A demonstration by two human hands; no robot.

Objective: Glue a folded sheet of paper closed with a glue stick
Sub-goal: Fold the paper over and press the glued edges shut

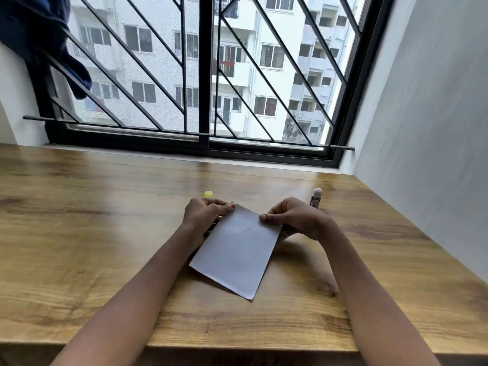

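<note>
While the left hand (pixel 203 213) and right hand (pixel 294 218) each pinch a far corner of the folded paper (pixel 235 257) on the table (pixel 105 233), the upright glue stick (pixel 316 198) stands just beyond the right hand.

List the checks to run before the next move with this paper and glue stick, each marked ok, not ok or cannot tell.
1. Paper folded: ok, a flap edge shows.
2. Grip secure: ok, left hand and right hand pinch its far corners.
3. Glue stick in reach: ok, upright on the table beside the right hand.
4. Stick uncapped: cannot tell; white top, yellow cap behind the left hand.
5. Hand free for it: not ok.
6. Glue on flap: cannot tell.
</note>
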